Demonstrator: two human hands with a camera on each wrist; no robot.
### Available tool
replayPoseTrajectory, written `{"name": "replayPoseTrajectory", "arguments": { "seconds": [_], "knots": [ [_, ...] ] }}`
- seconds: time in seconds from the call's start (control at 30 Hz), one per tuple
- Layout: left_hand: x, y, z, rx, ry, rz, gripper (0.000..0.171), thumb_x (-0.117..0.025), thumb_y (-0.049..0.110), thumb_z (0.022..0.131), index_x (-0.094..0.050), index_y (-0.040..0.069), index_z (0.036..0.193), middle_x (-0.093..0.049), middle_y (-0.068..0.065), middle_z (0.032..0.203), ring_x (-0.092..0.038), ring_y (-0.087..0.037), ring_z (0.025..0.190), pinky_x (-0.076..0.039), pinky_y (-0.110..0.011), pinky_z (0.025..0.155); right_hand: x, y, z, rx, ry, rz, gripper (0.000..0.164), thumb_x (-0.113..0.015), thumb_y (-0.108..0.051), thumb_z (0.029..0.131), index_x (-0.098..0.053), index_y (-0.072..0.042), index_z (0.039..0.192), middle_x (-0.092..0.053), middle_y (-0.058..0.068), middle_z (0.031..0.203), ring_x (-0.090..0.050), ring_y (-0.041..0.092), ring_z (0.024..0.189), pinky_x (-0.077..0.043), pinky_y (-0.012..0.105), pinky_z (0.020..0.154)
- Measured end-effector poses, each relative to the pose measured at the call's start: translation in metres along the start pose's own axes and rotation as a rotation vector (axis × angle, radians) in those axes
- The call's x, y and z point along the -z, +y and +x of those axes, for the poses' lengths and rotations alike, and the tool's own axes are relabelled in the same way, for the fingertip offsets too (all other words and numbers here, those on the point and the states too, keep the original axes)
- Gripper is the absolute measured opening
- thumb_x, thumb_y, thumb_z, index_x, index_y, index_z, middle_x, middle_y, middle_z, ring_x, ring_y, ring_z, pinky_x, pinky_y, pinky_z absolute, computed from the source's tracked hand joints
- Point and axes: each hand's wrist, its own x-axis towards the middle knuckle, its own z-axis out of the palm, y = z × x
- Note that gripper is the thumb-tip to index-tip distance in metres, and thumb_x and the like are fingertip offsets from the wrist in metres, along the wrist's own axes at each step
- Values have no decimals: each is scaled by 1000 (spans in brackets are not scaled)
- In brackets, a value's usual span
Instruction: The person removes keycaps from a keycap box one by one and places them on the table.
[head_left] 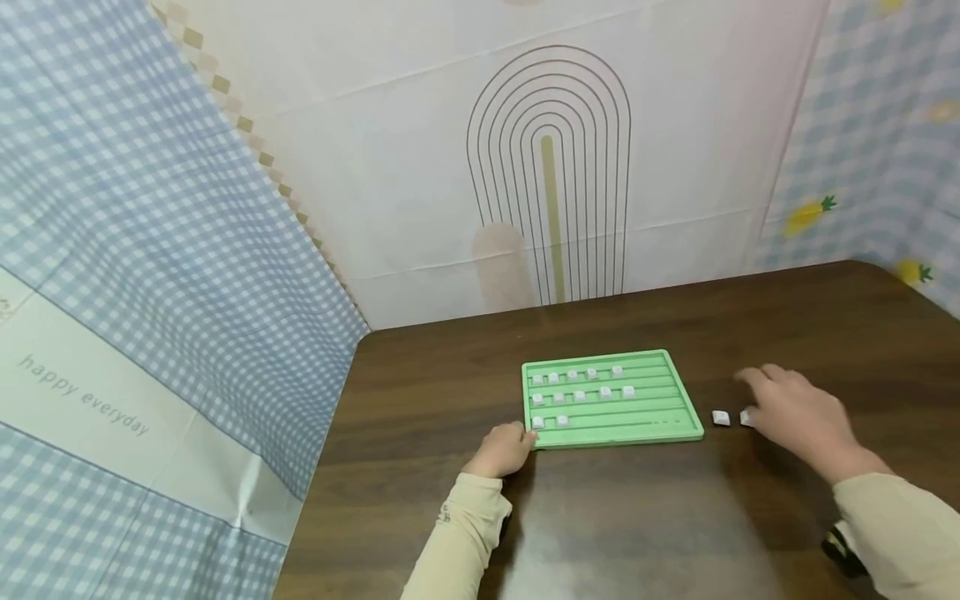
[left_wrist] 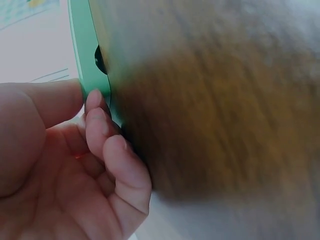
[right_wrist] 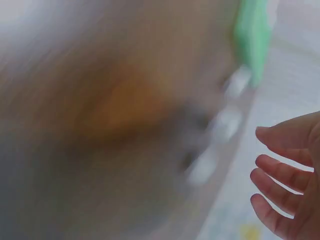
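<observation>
A shallow green tray [head_left: 663, 406] with ridged rows lies on the table, several small white keycaps [head_left: 606, 392] set along its rows. At its near left corner, my left hand [head_left: 501, 450] pinches the rim. The left wrist view shows the thumb and curled fingertips against the green edge [left_wrist: 87, 47]. Over the table right of the tray hovers my right hand [head_left: 802, 417], its fingers apart and holding nothing. A loose white keycap [head_left: 721, 417] lies beside the tray, and another [head_left: 746, 417] is partly covered by that hand. Three blurred white pieces [right_wrist: 226, 124] show in the right wrist view.
The dark wooden table [head_left: 600, 517] carries the tray and loose keycaps. Behind its far edge hangs a pale cloth [head_left: 405, 192] with an arch pattern. Blue checked cloth [head_left: 247, 250] hangs on the left.
</observation>
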Motion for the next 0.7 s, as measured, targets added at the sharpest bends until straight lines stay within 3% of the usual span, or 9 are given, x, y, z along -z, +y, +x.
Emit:
{"name": "replayPoseTrajectory", "arguments": {
  "seconds": [0.13, 0.37, 0.47, 0.7],
  "knots": [
    [1, 1, 0, 7, 5, 3, 29, -39, 26, 100, -54, 4, 87, -45, -5, 71, -41, -18, 61, -33, -32, 59, -9, -57, 23, 107, 79, 46, 29, -67, -13, 78, -64, -7, 106, -64, 15, 104, -60, 37, 93, -48, 48, 56],
    [-3, 9, -2, 16, -6, -10, 29, -41, 25, 99, -54, 5, 84, -44, -5, 68, -41, -18, 59, -33, -31, 57, -52, -143, 47, 231, 35, 101, 20, -69, -17, 80, -66, -10, 98, -67, 6, 96, -63, 25, 88, -50, 36, 59],
    [-5, 10, 0, 9, 7, 12, 29, -41, 26, 99, -53, 5, 82, -43, -4, 67, -41, -17, 58, -33, -29, 55, -65, -162, 49, 270, 53, 47, 20, -70, -18, 80, -66, -8, 97, -66, 6, 92, -62, 23, 84, -50, 34, 58],
    [-7, 9, 3, -3, 27, 34, 31, -41, 26, 99, -54, 5, 81, -45, -4, 67, -44, -18, 59, -35, -29, 57, -83, -170, 52, 392, 238, -118, 15, -76, -14, 73, -63, -10, 81, -61, 3, 79, -57, 18, 66, -46, 28, 48]
  ]
}}
